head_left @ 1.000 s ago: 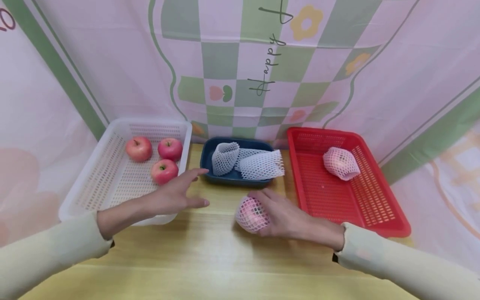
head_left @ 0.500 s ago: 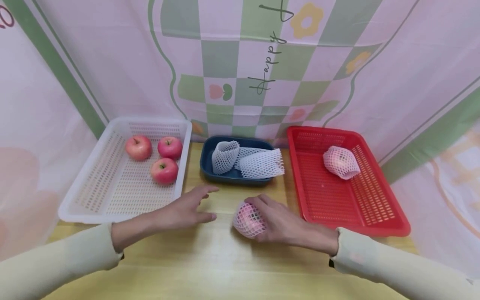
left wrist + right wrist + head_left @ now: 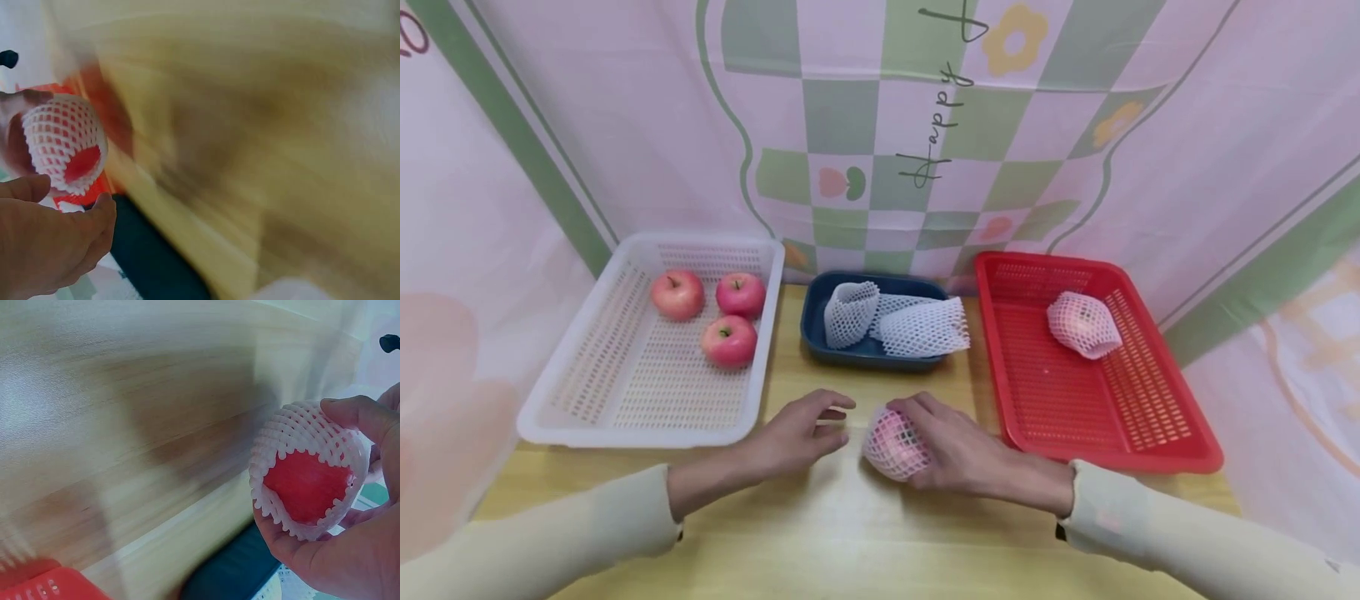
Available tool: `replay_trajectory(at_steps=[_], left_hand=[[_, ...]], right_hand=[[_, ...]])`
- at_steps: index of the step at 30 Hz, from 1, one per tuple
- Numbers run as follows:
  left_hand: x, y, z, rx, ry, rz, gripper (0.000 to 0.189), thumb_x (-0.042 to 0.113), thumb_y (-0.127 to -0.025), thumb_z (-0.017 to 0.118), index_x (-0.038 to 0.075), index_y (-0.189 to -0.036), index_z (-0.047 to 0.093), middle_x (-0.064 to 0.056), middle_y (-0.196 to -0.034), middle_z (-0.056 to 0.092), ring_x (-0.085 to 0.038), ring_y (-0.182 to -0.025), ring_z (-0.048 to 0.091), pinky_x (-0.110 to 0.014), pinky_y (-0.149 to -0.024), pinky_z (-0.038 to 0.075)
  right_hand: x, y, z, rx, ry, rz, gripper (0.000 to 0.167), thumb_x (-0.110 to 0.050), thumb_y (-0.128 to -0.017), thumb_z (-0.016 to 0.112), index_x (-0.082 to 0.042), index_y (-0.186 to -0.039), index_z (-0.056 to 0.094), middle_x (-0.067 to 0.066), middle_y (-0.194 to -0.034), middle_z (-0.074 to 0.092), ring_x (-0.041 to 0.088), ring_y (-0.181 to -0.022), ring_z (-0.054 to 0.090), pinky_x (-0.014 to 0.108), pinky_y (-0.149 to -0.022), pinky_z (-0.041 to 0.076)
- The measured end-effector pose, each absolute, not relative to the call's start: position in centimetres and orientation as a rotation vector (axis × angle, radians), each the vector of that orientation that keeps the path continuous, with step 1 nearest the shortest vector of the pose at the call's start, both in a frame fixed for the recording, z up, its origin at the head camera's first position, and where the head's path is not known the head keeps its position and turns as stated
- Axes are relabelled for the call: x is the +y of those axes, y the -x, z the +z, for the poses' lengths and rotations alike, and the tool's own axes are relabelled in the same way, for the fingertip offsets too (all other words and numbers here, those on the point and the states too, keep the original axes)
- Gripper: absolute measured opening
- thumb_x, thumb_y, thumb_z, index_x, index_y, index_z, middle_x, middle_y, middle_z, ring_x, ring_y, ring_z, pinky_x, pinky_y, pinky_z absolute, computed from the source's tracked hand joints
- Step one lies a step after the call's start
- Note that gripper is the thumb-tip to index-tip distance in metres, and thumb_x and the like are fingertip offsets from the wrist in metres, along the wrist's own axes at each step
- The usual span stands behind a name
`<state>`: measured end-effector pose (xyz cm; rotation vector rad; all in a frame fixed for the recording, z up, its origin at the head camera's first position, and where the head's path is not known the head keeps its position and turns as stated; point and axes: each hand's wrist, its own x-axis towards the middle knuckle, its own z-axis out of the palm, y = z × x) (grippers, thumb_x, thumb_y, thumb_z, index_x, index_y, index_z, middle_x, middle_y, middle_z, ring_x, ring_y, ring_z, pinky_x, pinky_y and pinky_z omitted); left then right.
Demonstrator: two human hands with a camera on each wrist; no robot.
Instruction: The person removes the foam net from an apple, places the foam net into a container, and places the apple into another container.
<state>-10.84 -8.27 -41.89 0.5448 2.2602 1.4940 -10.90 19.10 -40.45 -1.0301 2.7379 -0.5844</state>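
Note:
My right hand (image 3: 958,450) grips an apple in a white foam net (image 3: 897,446) over the front middle of the table. In the right wrist view, thumb and fingers curl round the netted apple (image 3: 306,481), and bare red skin shows through the net's open end. To its left, my left hand (image 3: 797,433) is held with fingers loosely bent and nothing between them, its fingertips a short way from the net. The left wrist view has this left hand (image 3: 56,244) close by the netted apple (image 3: 65,144).
A white basket (image 3: 647,437) with three bare apples stands on the left. Behind the hands, a dark blue tray (image 3: 868,360) holds white foam nets (image 3: 925,327). On the right, a red basket (image 3: 1045,400) contains another netted apple (image 3: 1082,323). A printed curtain (image 3: 842,117) hangs behind.
My left hand has moved right and toward me, from beside the white basket to near the netted apple. The right hand has shifted slightly left and nearer, still gripping that apple.

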Motion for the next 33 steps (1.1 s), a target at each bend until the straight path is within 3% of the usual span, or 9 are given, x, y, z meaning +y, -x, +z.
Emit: replay_trajectory(at_steps=[9, 14, 21, 33], left_hand=[[-7.0, 10.5, -44.0, 2.215, -0.416, 1.594, 0.032, -0.001, -0.1, 0.066, -0.008, -0.131, 0.062, -0.03, -0.134, 0.065, -0.042, -0.123, 0.067, -0.038, -0.097, 0.061], [-6.3, 10.7, -44.9, 2.162, -0.365, 1.667, 0.027, -0.003, -0.099, 0.066, -0.007, -0.126, 0.065, -0.025, -0.126, 0.071, -0.037, -0.116, 0.072, -0.03, -0.089, 0.064], [-5.9, 11.1, -45.5, 2.208, -0.486, 1.658, 0.027, -0.003, -0.096, 0.069, -0.006, -0.123, 0.068, -0.022, -0.122, 0.073, -0.032, -0.111, 0.073, -0.029, -0.094, 0.061], [-5.9, 11.3, -46.0, 2.067, -0.464, 1.671, 0.053, 0.004, -0.09, 0.079, 0.003, -0.141, 0.063, -0.014, -0.132, 0.071, -0.028, -0.121, 0.068, -0.034, -0.103, 0.058]], right_hand=[[19.1, 10.8, -40.7, 2.727, 1.049, -0.602, 0.088, -0.022, -0.069, 0.096, -0.009, -0.145, 0.055, 0.007, -0.128, 0.062, 0.022, -0.108, 0.066, 0.043, -0.088, 0.062], [19.0, 10.7, -40.7, 2.723, 1.034, -0.613, 0.089, -0.022, -0.068, 0.096, -0.009, -0.146, 0.054, 0.007, -0.129, 0.061, 0.023, -0.109, 0.066, 0.045, -0.088, 0.061], [18.7, 10.6, -40.9, 2.72, 1.044, -0.619, 0.089, -0.022, -0.068, 0.094, -0.008, -0.146, 0.054, 0.008, -0.13, 0.062, 0.023, -0.112, 0.066, 0.045, -0.09, 0.061], [19.0, 10.8, -40.7, 2.711, 0.971, -0.672, 0.09, -0.025, -0.071, 0.097, -0.01, -0.148, 0.053, 0.007, -0.134, 0.062, 0.022, -0.117, 0.064, 0.045, -0.094, 0.06]])
